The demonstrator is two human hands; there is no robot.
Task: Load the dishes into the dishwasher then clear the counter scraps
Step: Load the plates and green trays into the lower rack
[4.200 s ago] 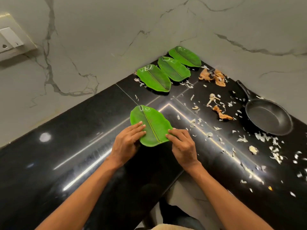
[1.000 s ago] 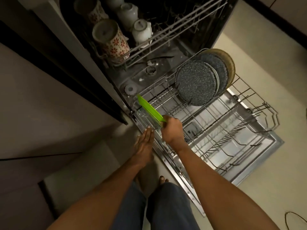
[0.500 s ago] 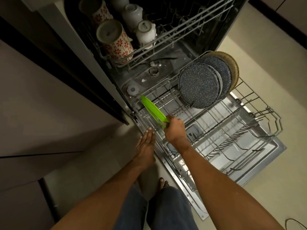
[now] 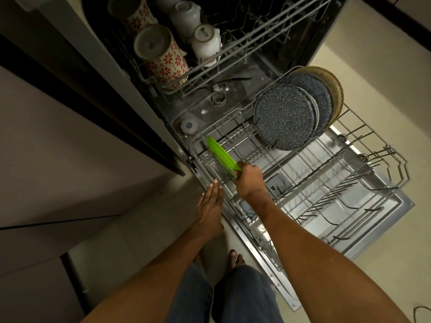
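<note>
Head view, left to right. At far left I see cabinet fronts point(image 4: 58, 159) and a dark cabinet edge running diagonally down to the dishwasher point(image 4: 163, 117); between that edge and the open door point(image 4: 261, 248) lies a narrow strip of floor point(image 4: 149, 224). My left hand point(image 4: 210, 206) hangs over this strip with fingers straight and together, holding nothing, its fingertips just beside the near-left corner of the lower rack point(image 4: 349, 183). My right hand point(image 4: 250, 180) grips the near end of the green leaf-shaped plate point(image 4: 221, 155), which stands on edge, tilted, at the left end of the lower rack; whether it sits between the prongs or only rests on them I cannot tell. To the right of my wrist most of the rack is open wire, with free rows of prongs out to its far-right rim. At the rack's back stand speckled round plates point(image 4: 284, 117), one behind another, overlapping so that I cannot count them surely. Above, the upper rack point(image 4: 233, 54) holds upturned flower-patterned mugs point(image 4: 163, 57) and white cups point(image 4: 205, 40); the top of the frame cuts off the farthest ones. The dishwasher's interior behind them is too dark to read. Both forearms leave the frame at the bottom; the legs and one foot point(image 4: 234, 256) show between them.
</note>
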